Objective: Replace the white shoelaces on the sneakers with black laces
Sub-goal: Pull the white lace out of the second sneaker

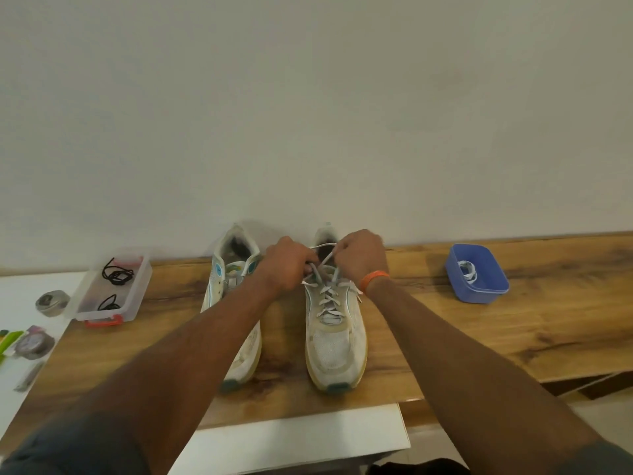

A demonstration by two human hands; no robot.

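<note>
Two worn white sneakers stand side by side on the wooden table, toes toward me. The right sneaker (334,341) carries a white lace (329,296) crossed through its eyelets. My left hand (286,265) and my right hand (359,257) are both at its collar, each pinching a strand of that white lace near the top eyelets. The left sneaker (236,269) is partly hidden behind my left forearm; I see no lace on it. Black laces (116,274) lie in a clear plastic box (140,289) at the left.
A blue plastic tub (493,289) at the right holds a bundled white lace (468,271). On the white surface at the far left lie a small round tin (52,302), a tape roll (34,342) and a green item (8,342). The wall rises right behind the sneakers.
</note>
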